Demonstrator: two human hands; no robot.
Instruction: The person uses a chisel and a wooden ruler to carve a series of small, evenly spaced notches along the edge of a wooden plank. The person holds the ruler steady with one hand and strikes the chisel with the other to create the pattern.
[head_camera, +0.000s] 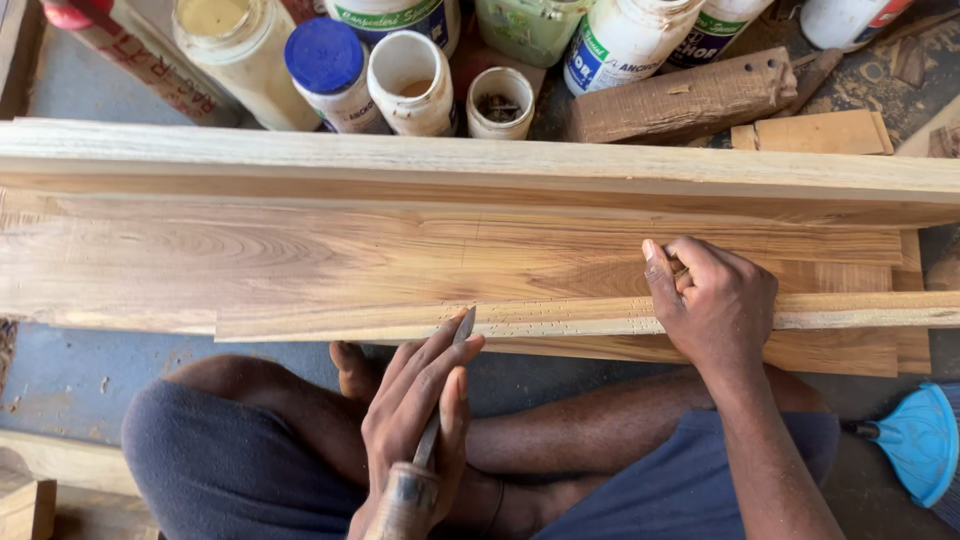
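Note:
I sit cross-legged on the floor behind a stack of wooden boards. My left hand (415, 410) grips a chisel (437, 432) with a wooden handle. Its metal tip touches the near edge of a narrow wooden strip (560, 317). That strip lies across a wide, grained board (250, 260). My right hand (712, 300) rests on the strip further right, fingers curled and thumb pointing away from me, holding it down. A long pale plank (400, 160) lies just beyond the board.
Several jars and bottles stand beyond the plank, among them a blue-lidded jar (325, 55) and an open white jar (410, 80). A rough wooden block (680, 100) and a thin offcut (815, 132) lie at the back right. A blue plastic object (920, 440) sits at my right.

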